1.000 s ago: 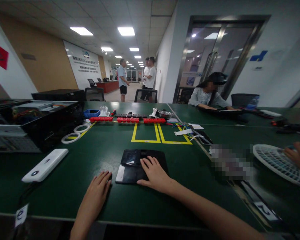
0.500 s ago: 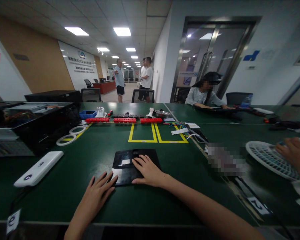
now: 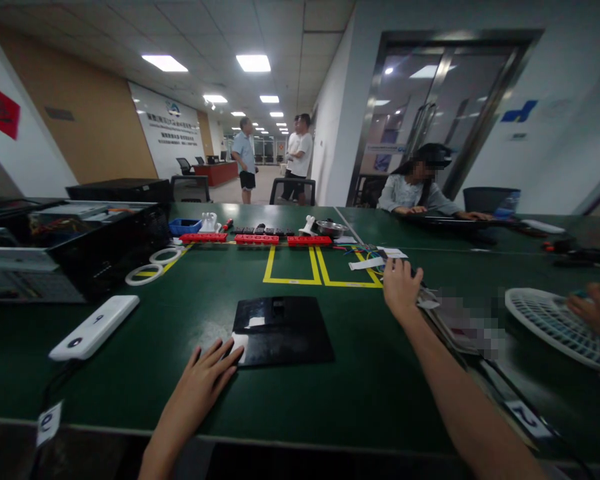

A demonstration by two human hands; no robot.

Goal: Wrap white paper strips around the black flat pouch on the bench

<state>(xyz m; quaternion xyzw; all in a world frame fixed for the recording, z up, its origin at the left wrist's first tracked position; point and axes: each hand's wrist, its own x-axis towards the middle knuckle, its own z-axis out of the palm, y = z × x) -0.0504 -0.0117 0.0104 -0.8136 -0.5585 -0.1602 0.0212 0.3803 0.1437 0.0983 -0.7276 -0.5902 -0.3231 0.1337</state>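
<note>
Laying the left hand (image 3: 207,370) open and flat on the green table (image 3: 145,400), fingers spread, fingertips (image 3: 233,349) just touching the near left corner of the glossy black panel (image 3: 290,333); gripping nothing, probably only steadying that corner against sliding on the smooth top; leaving the panel lying flat at the middle of the table, just short of the yellow tape outlines (image 3: 293,270).

Stretching the right hand (image 3: 400,287) forward and to the right, palm down, onto a pile of flat strips (image 3: 430,313) at the seam between two tables; hiding the bent fingers behind the back of the hand, so not being able to tell whether closing on anything or merely resting there.

Leaving well apart from both hands: a white ribbon cable (image 3: 367,265) and coloured wires (image 3: 363,253) just beyond the right hand; red strips (image 3: 255,239) lined up along the far edge of the tape marks; a white oblong device (image 3: 94,328) and white rings (image 3: 153,265) to the left; a white fan grille (image 3: 545,320) at the far right, under a co-worker's hand (image 3: 597,310).
</note>
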